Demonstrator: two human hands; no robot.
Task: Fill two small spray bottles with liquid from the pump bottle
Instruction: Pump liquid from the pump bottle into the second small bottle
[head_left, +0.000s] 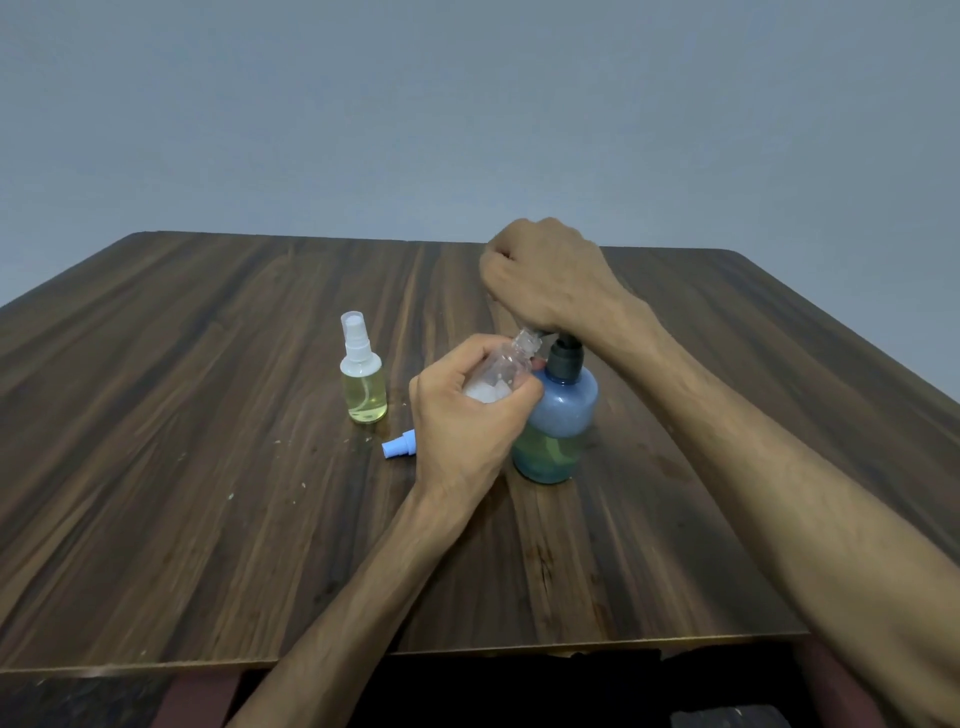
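About halfway: one capped spray bottle stands filled on the bench; left hand fingers grip the uncapped second bottle tilted at the pump bottle, right hand clenched over its pump, blue cap lying loose.

Dim, flat, cool light from above. Soft faint shadows beneath the arms on the table. No glare. Slightly soft overall, grainy on the wall. Wide-angle bowing along the table's edges; near edge nearly black below.

filled spray bottle left of pump bottle | loose sprayer cap between, nearer
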